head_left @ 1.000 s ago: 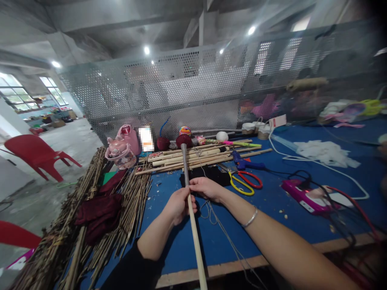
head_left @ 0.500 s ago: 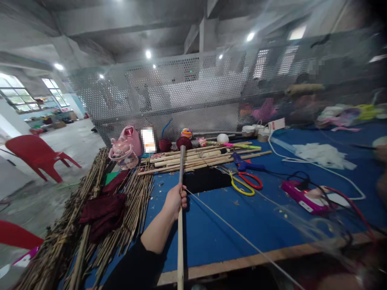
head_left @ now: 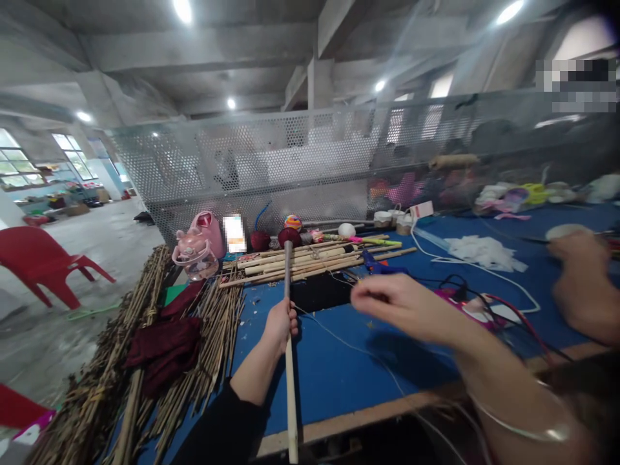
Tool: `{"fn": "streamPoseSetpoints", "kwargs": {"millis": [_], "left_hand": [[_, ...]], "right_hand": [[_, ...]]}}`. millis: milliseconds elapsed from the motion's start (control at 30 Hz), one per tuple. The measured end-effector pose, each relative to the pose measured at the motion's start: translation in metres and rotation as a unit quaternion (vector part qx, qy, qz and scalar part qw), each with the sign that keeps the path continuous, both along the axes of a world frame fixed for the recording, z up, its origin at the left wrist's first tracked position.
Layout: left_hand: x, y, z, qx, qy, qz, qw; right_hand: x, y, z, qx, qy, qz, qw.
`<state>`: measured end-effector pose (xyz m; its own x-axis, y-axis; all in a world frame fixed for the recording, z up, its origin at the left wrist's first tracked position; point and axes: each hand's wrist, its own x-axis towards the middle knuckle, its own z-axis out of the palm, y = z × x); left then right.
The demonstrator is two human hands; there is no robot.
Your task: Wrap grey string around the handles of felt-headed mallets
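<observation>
Brings the right hand (head_left: pixel 394 307) back from a blur at the lower right to a place above the surface (head_left: pixel 334 387), well to the right of the wooden stick (head_left: pixel 290 400); lets the thin thread (head_left: pixel 339 336) slacken from a straight pull into a sagging curve. Keeps the left hand (head_left: pixel 279 326) on the stick, grip closed round the shaft just below the grey upper part. Curls the fingers of the right hand; cannot tell the state of that grip or anything held in it. Points the stick away over the near edge of the surface, up to a dark red ball (head_left: pixel 289 237); cannot make out any join. Right of the stick, shows a black cloth (head_left: pixel 322 292), a blue glue gun (head_left: pixel 380 266) and white strips (head_left: pixel 484 252), with another person's hand (head_left: pixel 581 284) farther right. Left of the stick, shows brown twigs (head_left: pixel 213 329), a dark red cloth (head_left: pixel 167 349) on some of them, and a pink bottle (head_left: pixel 208 229) beyond.
</observation>
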<state>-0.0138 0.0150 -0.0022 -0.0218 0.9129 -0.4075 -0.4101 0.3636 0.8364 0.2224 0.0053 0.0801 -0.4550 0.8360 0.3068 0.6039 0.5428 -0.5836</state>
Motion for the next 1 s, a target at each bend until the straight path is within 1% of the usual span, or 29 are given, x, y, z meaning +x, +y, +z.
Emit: {"fn": "streamPoseSetpoints", "kwargs": {"millis": [67,133,167,200,267,300,367,433,467,500,567,633,733,800,867,933,1000], "left_hand": [[0.0,0.0,0.0,-0.001,0.004,0.002,1.0],[0.001,0.001,-0.001,-0.005,0.007,0.003,1.0],[0.001,0.001,-0.001,-0.006,0.008,0.004,1.0],[0.001,0.001,-0.001,-0.008,0.01,0.006,1.0],[0.002,0.001,-0.001,-0.01,0.012,0.01,1.0],[0.002,0.002,0.0,-0.01,0.013,0.012,1.0],[0.002,0.001,0.0,-0.013,0.014,0.017,1.0],[0.002,0.001,0.001,-0.016,0.012,0.018,1.0],[0.003,0.001,0.002,-0.018,0.012,0.018,1.0],[0.003,0.001,0.002,-0.018,0.012,0.017,1.0],[0.003,0.0,0.003,-0.019,0.013,0.016,1.0],[0.003,0.0,0.003,-0.02,0.016,0.017,1.0],[0.003,0.001,0.004,-0.021,0.014,0.015,1.0],[0.003,0.0,0.004,-0.019,0.011,0.015,1.0],[0.003,0.0,0.004,-0.017,0.01,0.014,1.0],[0.003,0.0,0.004,-0.014,0.011,0.014,1.0],[0.003,0.0,0.004,-0.011,0.012,0.013,1.0]], "right_hand": [[-0.02,0.035,-0.004,0.004,-0.038,-0.034,0.999],[-0.038,0.077,-0.013,-0.027,-0.084,-0.076,0.993],[-0.045,0.098,-0.02,-0.045,-0.108,-0.109,0.987],[-0.051,0.118,-0.026,-0.047,-0.128,-0.167,0.976],[-0.06,0.149,-0.038,-0.047,-0.14,-0.22,0.964],[-0.063,0.159,-0.044,-0.048,-0.143,-0.237,0.96],[-0.071,0.173,-0.051,-0.054,-0.143,-0.251,0.956],[-0.079,0.181,-0.052,-0.057,-0.138,-0.254,0.956],[-0.083,0.185,-0.049,-0.057,-0.13,-0.251,0.957],[-0.086,0.188,-0.045,-0.056,-0.121,-0.244,0.96],[-0.092,0.196,-0.029,-0.056,-0.094,-0.225,0.968],[-0.097,0.203,-0.004,-0.056,-0.057,-0.207,0.975],[-0.101,0.204,0.04,-0.051,0.003,-0.19,0.98],[-0.102,0.197,0.07,-0.048,0.065,-0.171,0.982],[-0.102,0.185,0.095,-0.058,0.179,-0.132,0.973],[-0.099,0.171,0.115,-0.059,0.26,-0.092,0.959],[-0.093,0.157,0.13,-0.048,0.3,-0.056,0.951]]}}
